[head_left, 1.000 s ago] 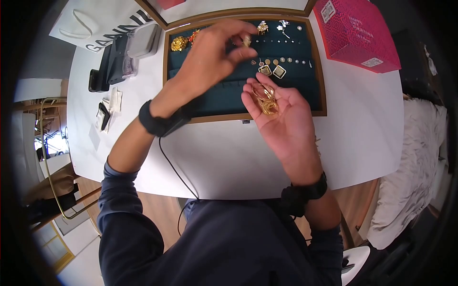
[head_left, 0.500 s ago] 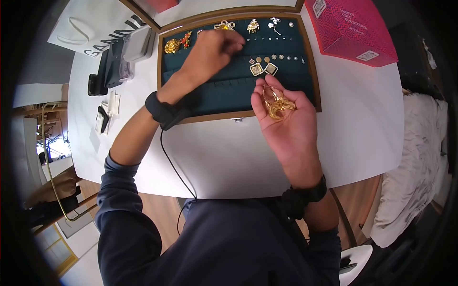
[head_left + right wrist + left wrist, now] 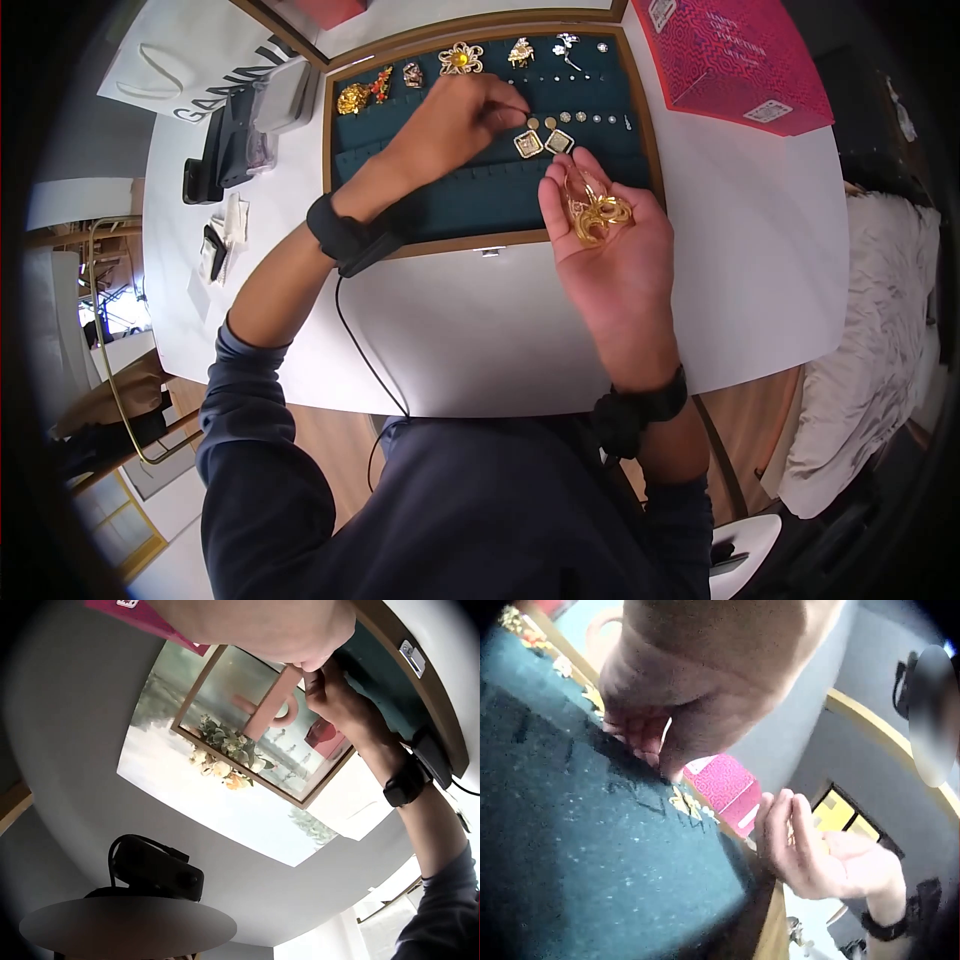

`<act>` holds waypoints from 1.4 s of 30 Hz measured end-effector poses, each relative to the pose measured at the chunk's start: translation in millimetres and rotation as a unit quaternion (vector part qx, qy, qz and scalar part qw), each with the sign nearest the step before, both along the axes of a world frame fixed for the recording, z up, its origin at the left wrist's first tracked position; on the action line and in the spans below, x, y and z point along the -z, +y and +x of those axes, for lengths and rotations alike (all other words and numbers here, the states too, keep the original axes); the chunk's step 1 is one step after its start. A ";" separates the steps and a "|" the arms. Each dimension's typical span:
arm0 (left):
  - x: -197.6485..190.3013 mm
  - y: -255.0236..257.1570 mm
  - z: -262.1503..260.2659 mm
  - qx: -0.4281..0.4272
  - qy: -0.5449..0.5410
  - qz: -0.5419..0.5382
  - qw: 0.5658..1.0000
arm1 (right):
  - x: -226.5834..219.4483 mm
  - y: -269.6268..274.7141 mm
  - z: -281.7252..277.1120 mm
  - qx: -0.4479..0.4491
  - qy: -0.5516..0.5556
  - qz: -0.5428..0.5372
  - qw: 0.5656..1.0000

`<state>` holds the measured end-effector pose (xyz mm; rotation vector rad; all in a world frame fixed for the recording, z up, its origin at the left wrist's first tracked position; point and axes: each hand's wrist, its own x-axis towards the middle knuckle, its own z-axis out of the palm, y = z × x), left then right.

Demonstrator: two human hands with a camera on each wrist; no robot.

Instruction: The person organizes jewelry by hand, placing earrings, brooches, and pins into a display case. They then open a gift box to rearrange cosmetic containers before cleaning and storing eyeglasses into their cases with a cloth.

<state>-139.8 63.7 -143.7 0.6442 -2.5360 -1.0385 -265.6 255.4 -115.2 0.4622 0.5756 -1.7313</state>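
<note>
My left hand (image 3: 440,130) reaches into a wooden-framed jewelry case (image 3: 380,222) lined with dark teal padding. In the left wrist view its bent fingers (image 3: 646,742) and thumb come down close together at the padding. They are at the left end of a row of small earrings, and I cannot tell whether they pinch anything. Right beside them hang two square drop earrings (image 3: 528,144). My right hand (image 3: 620,260) is palm up over the case's front right part, with several gold earrings (image 3: 597,215) lying in its cupped palm.
Along the back row sit a gold ornament (image 3: 353,98), a red-and-gold brooch (image 3: 381,84) and a flower brooch (image 3: 461,58). A pink box (image 3: 735,60) flanks the case on the right. At left are dark cases (image 3: 225,130) and a paper bag (image 3: 150,60). A cable (image 3: 365,340) trails from my left wrist.
My left hand has gone down toward the small-earring row; the gold piece that showed at its fingers is no longer visible. My right hand has shifted right, still carrying the gold earrings.
</note>
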 end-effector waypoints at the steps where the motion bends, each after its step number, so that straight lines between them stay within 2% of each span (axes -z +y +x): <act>1: -2.3 -1.8 -0.7 -0.024 -0.008 -0.008 1.000 | -2.1 0.0 -1.7 -0.004 0.001 -0.004 1.000; 4: -11.4 0.5 -5.9 -0.105 0.040 -0.026 0.993 | -2.7 -3.5 -5.4 -0.020 0.001 -0.017 1.000; 5: -17.5 5.9 -9.6 -0.079 0.080 -0.017 0.994 | -1.7 -6.4 -7.5 -0.024 0.001 -0.022 0.999; 8: -49.7 37.5 -17.7 -0.009 0.073 0.101 0.992 | 0.3 -14.3 -12.5 -0.002 0.014 -0.035 0.999; 9: -45.6 36.2 -20.0 -0.035 0.083 0.151 0.984 | 1.6 -18.1 -14.7 0.009 0.012 -0.029 0.999; 11: -25.7 18.4 -19.6 -0.014 0.013 -0.032 0.999 | 3.5 -24.6 -18.2 0.034 0.006 -0.017 0.999; 12: -16.5 12.3 -18.4 -0.003 -0.022 -0.124 0.992 | 2.2 -24.7 -20.0 0.036 0.005 -0.015 0.999; 13: -14.3 13.9 -18.1 0.000 -0.078 -0.112 0.991 | 0.3 -23.5 -22.5 0.038 0.004 -0.012 0.999; 16: -14.2 11.5 -23.6 -0.016 -0.097 0.005 0.995 | 1.5 -20.3 -29.7 0.034 0.003 -0.017 0.999; 19: -8.9 4.0 -30.3 -0.059 -0.027 -0.030 0.997 | 6.4 -19.7 -32.0 0.015 -0.001 -0.022 1.000; 22: -25.5 17.9 -39.0 -0.079 0.085 0.041 0.992 | 9.4 -23.6 -32.4 0.015 -0.011 -0.022 1.000; 23: -35.4 29.0 -40.6 -0.047 0.108 0.086 0.989 | 10.7 -23.5 -31.2 0.018 -0.016 -0.019 1.000; 25: -57.2 43.5 -44.5 -0.020 0.053 0.054 0.997 | 14.5 -24.8 -31.7 0.030 0.003 -0.023 0.999; 27: -56.1 41.6 -46.8 -0.008 0.036 0.024 0.999 | 13.9 -25.0 -32.4 0.039 0.006 -0.016 0.999; 29: -33.9 29.7 -42.2 0.005 -0.003 -0.188 0.982 | 7.5 -23.4 -34.5 0.049 -0.007 0.002 0.999; 30: -22.9 25.1 -39.6 0.013 -0.022 -0.293 0.956 | 4.6 -22.1 -36.6 0.051 -0.006 0.002 0.999; 31: -16.9 26.4 -37.9 0.020 -0.019 -0.268 0.963 | 2.5 -18.7 -37.9 0.051 -0.007 0.004 0.999; 34: -10.2 15.8 -38.6 -0.017 -0.050 -0.063 0.997 | 0.3 -13.8 -41.7 0.052 -0.008 0.001 0.999; 38: -12.8 5.5 -44.5 -0.058 0.017 -0.121 0.991 | 2.9 -13.5 -43.2 0.043 -0.012 -0.005 0.999; 39: -16.5 7.2 -45.7 -0.067 0.058 -0.105 0.990 | 4.4 -14.3 -44.0 0.037 -0.012 -0.009 0.999; 42: -47.6 35.6 -51.9 -0.023 0.091 0.082 0.992 | 9.3 -15.4 -43.7 0.029 -0.007 -0.015 0.999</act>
